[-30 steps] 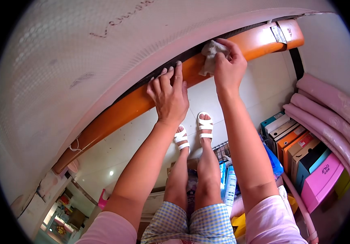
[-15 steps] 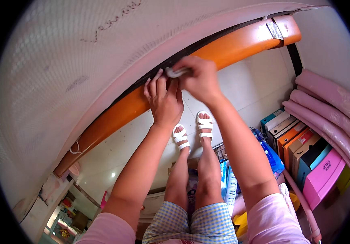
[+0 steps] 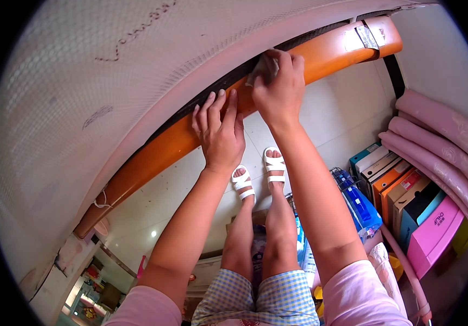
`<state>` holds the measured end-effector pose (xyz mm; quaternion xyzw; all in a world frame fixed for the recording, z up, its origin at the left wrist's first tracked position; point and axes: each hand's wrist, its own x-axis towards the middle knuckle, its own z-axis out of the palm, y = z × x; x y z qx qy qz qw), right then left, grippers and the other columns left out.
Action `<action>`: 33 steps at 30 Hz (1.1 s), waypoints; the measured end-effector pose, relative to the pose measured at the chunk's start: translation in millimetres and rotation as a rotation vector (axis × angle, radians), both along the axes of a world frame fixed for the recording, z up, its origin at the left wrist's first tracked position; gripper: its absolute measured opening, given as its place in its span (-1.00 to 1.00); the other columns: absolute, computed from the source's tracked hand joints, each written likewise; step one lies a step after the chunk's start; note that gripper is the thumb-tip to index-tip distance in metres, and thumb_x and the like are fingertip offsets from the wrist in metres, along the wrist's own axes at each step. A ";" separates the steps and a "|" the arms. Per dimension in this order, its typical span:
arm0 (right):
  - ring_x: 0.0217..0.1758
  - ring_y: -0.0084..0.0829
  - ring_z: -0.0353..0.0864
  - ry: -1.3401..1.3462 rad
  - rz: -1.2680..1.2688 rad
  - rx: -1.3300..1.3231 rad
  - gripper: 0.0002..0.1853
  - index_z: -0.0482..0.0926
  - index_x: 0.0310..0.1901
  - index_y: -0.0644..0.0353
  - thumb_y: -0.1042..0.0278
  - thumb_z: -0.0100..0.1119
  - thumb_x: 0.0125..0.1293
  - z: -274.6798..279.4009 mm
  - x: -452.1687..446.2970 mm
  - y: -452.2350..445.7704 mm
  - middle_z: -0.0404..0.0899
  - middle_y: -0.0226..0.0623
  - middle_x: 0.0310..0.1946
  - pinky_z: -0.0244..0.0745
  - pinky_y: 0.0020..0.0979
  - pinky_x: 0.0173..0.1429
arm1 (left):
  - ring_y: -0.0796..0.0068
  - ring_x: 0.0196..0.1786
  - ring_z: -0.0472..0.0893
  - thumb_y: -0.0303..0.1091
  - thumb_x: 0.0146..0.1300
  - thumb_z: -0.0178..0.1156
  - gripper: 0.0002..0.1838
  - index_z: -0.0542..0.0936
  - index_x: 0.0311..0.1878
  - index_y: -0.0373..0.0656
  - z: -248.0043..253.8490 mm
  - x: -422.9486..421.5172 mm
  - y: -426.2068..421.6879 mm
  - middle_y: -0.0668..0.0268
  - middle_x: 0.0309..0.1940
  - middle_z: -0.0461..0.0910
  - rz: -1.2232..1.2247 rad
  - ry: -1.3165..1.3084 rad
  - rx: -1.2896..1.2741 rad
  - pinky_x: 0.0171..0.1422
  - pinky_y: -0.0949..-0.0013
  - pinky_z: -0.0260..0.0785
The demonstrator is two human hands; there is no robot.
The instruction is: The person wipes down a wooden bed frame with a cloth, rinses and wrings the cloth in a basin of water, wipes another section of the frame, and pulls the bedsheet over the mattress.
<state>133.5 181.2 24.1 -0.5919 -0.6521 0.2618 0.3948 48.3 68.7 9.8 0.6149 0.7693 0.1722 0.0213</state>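
Cloth (image 3: 266,68) clutched in right hand (image 3: 282,91), left hand (image 3: 220,135) unclenched on rail (image 3: 329,58), file boxes (image 3: 401,191) upright

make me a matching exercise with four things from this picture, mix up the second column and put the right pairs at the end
Column one
1. left hand
2. cloth
3. strapped sandals
4. file box lettered CHLIF

Column two
A. pink
B. gripped in the right hand
C. white, worn on the feet
D. fingers extended against the glossy orange bar

Right pairs: 1-D, 2-B, 3-C, 4-A
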 end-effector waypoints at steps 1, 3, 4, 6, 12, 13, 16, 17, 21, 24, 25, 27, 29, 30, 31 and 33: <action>-0.10 -0.01 0.56 -0.006 0.006 -0.070 -0.72 0.58 -0.15 0.21 0.54 0.17 0.02 -4.2 3.3 1.1 0.48 -0.08 -0.15 0.50 -0.12 -0.08 | 0.21 0.36 0.30 -0.34 0.28 0.16 -0.53 0.49 0.28 -0.04 0.4 0.6 0.1 0.28 0.26 0.41 -0.001 0.000 -0.004 0.46 -0.03 -0.06; -0.11 -0.01 0.56 0.039 -0.045 -0.035 -0.71 0.58 -0.15 0.21 0.53 0.17 0.01 -6.2 1.4 7.5 0.50 -0.08 -0.18 0.50 -0.12 -0.08 | 0.20 0.36 0.29 -0.34 0.28 0.16 -0.53 0.50 0.28 -0.04 0.2 1.2 1.2 0.27 0.25 0.41 0.001 -0.005 0.001 0.46 -0.03 -0.06; -0.12 -0.02 0.57 0.087 -0.094 -0.004 -0.70 0.59 -0.15 0.21 0.52 0.17 0.00 -6.3 0.1 8.4 0.52 -0.08 -0.22 0.50 -0.12 -0.08 | 0.19 0.36 0.29 -0.34 0.28 0.16 -0.53 0.50 0.27 -0.04 0.3 1.4 0.7 0.27 0.25 0.41 0.004 -0.006 0.001 0.46 -0.03 -0.06; -0.15 -0.09 0.62 -0.067 0.044 -0.019 -0.70 0.64 -0.18 0.24 0.51 0.24 -0.04 -7.3 -1.9 6.4 0.63 -0.04 -0.25 0.52 -0.21 -0.02 | 0.19 0.36 0.29 -0.34 0.27 0.16 -0.54 0.51 0.27 -0.04 -2.1 0.4 -0.6 0.26 0.24 0.42 -0.003 -0.008 0.012 0.46 -0.03 -0.06; -0.16 -0.15 0.61 0.459 -0.030 -0.163 -0.70 0.63 -0.15 0.32 0.63 0.23 0.00 -1.8 9.5 19.0 0.61 -0.13 -0.27 0.51 -0.28 -0.02 | 0.18 0.36 0.30 -0.36 0.25 0.17 -0.54 0.52 0.26 -0.05 -0.7 1.3 0.8 0.24 0.25 0.43 -0.021 -0.010 0.000 0.46 -0.02 -0.06; -0.15 -0.17 0.61 0.332 -0.243 0.140 -0.72 0.63 -0.16 0.31 0.65 0.21 0.02 -3.2 5.4 24.7 0.60 -0.15 -0.27 0.50 -0.28 -0.03 | 0.17 0.36 0.30 -0.36 0.25 0.17 -0.53 0.52 0.26 -0.05 -1.3 1.3 0.8 0.24 0.25 0.43 -0.015 0.001 0.005 0.46 -0.01 -0.05; -0.20 -0.11 0.51 0.084 0.045 0.216 -0.73 0.65 -0.32 0.18 0.62 0.17 -0.16 -22.1 -15.3 3.7 0.56 -0.10 -0.26 0.50 -0.21 -0.10 | 0.16 0.36 0.30 -0.37 0.23 0.18 -0.52 0.53 0.25 -0.04 -8.1 -2.7 -0.9 0.23 0.25 0.43 -0.043 0.014 0.049 0.46 0.00 -0.04; -0.21 -0.13 0.52 0.158 0.352 0.066 -0.78 0.64 -0.41 0.16 0.60 0.16 -0.19 -18.3 -6.0 -5.0 0.57 -0.17 -0.32 0.49 -0.21 -0.11 | 0.15 0.36 0.30 -0.37 0.23 0.18 -0.52 0.52 0.26 -0.04 -11.8 -5.4 -3.3 0.24 0.26 0.43 -0.054 -0.009 0.050 0.47 0.00 -0.05; -0.29 -0.17 0.53 0.298 0.142 0.133 -0.78 0.64 -0.49 0.13 0.64 0.10 -0.19 -5.6 12.4 6.8 0.59 -0.30 -0.41 0.47 -0.26 -0.19 | 0.13 0.38 0.30 -0.38 0.22 0.18 -0.50 0.50 0.27 -0.06 -2.6 -3.7 -3.1 0.28 0.25 0.43 -0.080 0.008 0.003 0.47 -0.01 -0.05; -0.27 -0.18 0.47 0.209 -0.065 0.223 -0.79 0.64 -0.45 0.08 0.60 0.17 -0.17 -11.6 -4.6 12.8 0.57 -0.30 -0.41 0.44 -0.25 -0.18 | 0.12 0.40 0.28 -0.42 0.21 0.17 -0.48 0.48 0.29 -0.09 -2.9 -2.4 -3.2 0.27 0.24 0.45 -0.076 0.011 0.022 0.47 -0.01 -0.05; -0.27 -0.19 0.45 0.148 0.154 0.239 -0.80 0.64 -0.48 0.08 0.60 0.17 -0.19 -15.8 -12.3 0.8 0.55 -0.31 -0.43 0.44 -0.27 -0.18 | 0.12 0.40 0.28 -0.42 0.21 0.17 -0.48 0.48 0.29 -0.09 -5.5 -5.0 -4.9 0.27 0.24 0.45 -0.072 0.017 0.022 0.47 -0.01 -0.05; -0.27 -0.22 0.41 0.133 0.631 0.083 -0.82 0.62 -0.54 0.08 0.59 0.17 -0.25 -11.1 -12.7 -23.4 0.51 -0.35 -0.47 0.41 -0.32 -0.24 | 0.11 0.38 0.29 -0.51 0.18 0.11 -0.51 0.53 0.23 -0.10 -11.7 -10.2 -8.8 0.27 0.23 0.45 -0.092 -0.155 0.135 0.46 -0.11 -0.02; -0.27 -0.22 0.42 0.119 0.496 0.091 -0.83 0.62 -0.56 0.08 0.60 0.17 -0.24 -2.6 1.0 -16.3 0.52 -0.36 -0.47 0.42 -0.32 -0.24 | 0.10 0.35 0.33 -0.54 0.16 0.09 -0.53 0.55 0.19 -0.11 -7.9 -14.0 -15.4 0.26 0.20 0.48 -0.126 -0.159 0.111 0.46 -0.11 -0.01; -0.27 -0.21 0.42 0.102 0.355 0.097 -0.83 0.62 -0.57 0.08 0.60 0.16 -0.24 -0.6 6.8 -12.8 0.52 -0.36 -0.47 0.42 -0.32 -0.24 | 0.09 0.32 0.36 -0.57 0.14 0.08 -0.54 0.58 0.15 -0.12 -4.7 -14.9 -17.0 0.26 0.17 0.50 -0.166 -0.166 0.085 0.46 -0.11 0.00; -0.28 -0.21 0.42 0.084 0.185 0.174 -0.81 0.62 -0.54 0.09 0.63 0.14 -0.20 -0.8 6.6 -4.0 0.53 -0.37 -0.45 0.44 -0.29 -0.20 | 0.10 0.25 0.42 -0.62 0.08 0.07 -0.55 0.61 0.07 -0.13 -1.9 -14.3 -18.0 0.26 0.11 0.54 -0.155 -0.174 0.100 0.47 -0.09 -0.01; -0.22 -0.17 0.41 0.043 0.097 0.186 -0.75 0.64 -0.40 0.12 0.66 0.12 -0.14 -2.0 2.4 -0.8 0.54 -0.30 -0.30 0.44 -0.26 -0.12 | 0.10 0.22 0.44 -0.63 0.07 0.08 -0.60 0.63 0.00 -0.17 3.6 -11.7 -21.7 0.25 0.10 0.54 -0.154 -0.157 0.099 0.46 -0.05 0.02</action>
